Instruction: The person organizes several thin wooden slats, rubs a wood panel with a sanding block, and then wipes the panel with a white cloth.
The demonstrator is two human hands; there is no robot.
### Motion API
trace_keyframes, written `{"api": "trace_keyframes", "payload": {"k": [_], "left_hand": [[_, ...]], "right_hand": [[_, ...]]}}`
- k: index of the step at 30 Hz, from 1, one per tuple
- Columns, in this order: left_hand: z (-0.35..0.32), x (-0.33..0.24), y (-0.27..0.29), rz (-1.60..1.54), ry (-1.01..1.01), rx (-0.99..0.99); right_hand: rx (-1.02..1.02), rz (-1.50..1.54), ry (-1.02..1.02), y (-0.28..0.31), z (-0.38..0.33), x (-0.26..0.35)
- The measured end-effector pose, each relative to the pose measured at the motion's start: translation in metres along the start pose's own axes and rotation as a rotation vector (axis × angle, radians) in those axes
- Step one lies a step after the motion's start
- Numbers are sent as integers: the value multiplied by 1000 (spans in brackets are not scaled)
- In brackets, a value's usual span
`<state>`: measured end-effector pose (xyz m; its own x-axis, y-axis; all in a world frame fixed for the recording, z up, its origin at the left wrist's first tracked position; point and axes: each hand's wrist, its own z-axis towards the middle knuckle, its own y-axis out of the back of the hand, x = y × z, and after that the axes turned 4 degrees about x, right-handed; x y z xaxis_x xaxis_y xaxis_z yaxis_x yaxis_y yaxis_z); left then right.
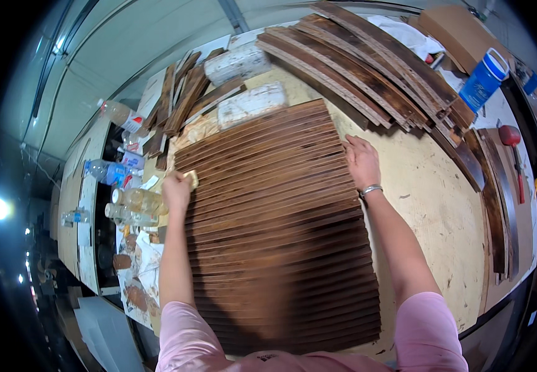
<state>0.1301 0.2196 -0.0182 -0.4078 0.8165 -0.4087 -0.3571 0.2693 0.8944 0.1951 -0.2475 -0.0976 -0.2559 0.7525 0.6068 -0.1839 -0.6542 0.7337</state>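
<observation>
A dark brown panel of many narrow wooden slats (pixel 274 180) lies flat in front of me, its slats running from left to right. At its left edge my left hand (pixel 175 191) is closed on a small pale yellow pad (pixel 191 180), sponge or folded cloth, I cannot tell which. The pad touches the ends of the slats. Along the far right edge of the panel rests my right hand (pixel 362 162), fingers stretched out, holding nothing. A metal bracelet circles that wrist. Shadow darkens the near part of the panel.
Stained wood strips (pixel 355 68) are stacked at the far right, with more strips (pixel 184 93) at the far left. Two wrapped white blocks (pixel 253 105) stand behind the panel. Several bottles (pixel 138 201) line the left. A blue jug (pixel 484 80) and red-headed mallet (pixel 511 137) are at right.
</observation>
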Motion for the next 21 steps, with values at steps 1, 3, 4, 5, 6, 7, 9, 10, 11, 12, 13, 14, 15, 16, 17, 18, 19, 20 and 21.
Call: {"api": "trace_keyframes", "payload": {"k": [1, 3, 4, 5, 6, 7, 9, 10, 11, 12, 13, 14, 15, 16, 17, 18, 19, 20, 21], "left_hand": [[0, 9, 16, 127, 77, -49], [-4, 29, 37, 370, 62, -191], [-6, 31, 41, 317, 65, -179], [-5, 29, 41, 265, 65, -167], [-6, 20, 36, 205, 62, -150], [-9, 9, 30, 57, -32, -112], [-19, -19, 0, -228, -208, -15], [-32, -53, -7, -224, -243, 87], [-38, -70, -11, -198, -306, 151], [-34, -70, -11, -174, -257, 158], [-30, -67, -14, -146, -206, 166], [-20, -46, -12, -126, -148, 141], [-5, -16, -7, -107, -95, 124], [5, 14, 5, -51, -29, 88], [14, 37, 15, 0, 33, 56], [15, 51, 27, 73, 49, -22], [14, 55, 37, 141, 63, -97], [15, 54, 39, 93, 34, -82], [14, 48, 43, 41, 9, -69]], "right_hand": [[3, -4, -8, 1, 0, -1], [14, -14, -9, 2, 0, -2], [18, -10, -6, 1, 0, -3], [22, -6, -5, 1, 0, -4], [29, -8, -7, 2, 1, -6], [34, -2, 0, 0, 0, -6], [42, 5, 25, -4, 3, -5], [46, -7, 17, -3, 1, -10], [49, 9, 11, -3, 2, -11], [51, 22, 5, -1, 2, -13], [56, 38, -3, -1, 2, -13], [49, 39, 10, -2, 2, -13], [47, 30, 13, -1, 2, -14], [48, 30, 18, -3, 3, -13], [45, 24, 19, -4, 3, -13], [50, 30, 14, -4, 3, -12], [52, 32, 7, -3, 3, -11], [55, 34, 0, -3, 3, -10], [49, 33, 10, -3, 3, -10]]}}
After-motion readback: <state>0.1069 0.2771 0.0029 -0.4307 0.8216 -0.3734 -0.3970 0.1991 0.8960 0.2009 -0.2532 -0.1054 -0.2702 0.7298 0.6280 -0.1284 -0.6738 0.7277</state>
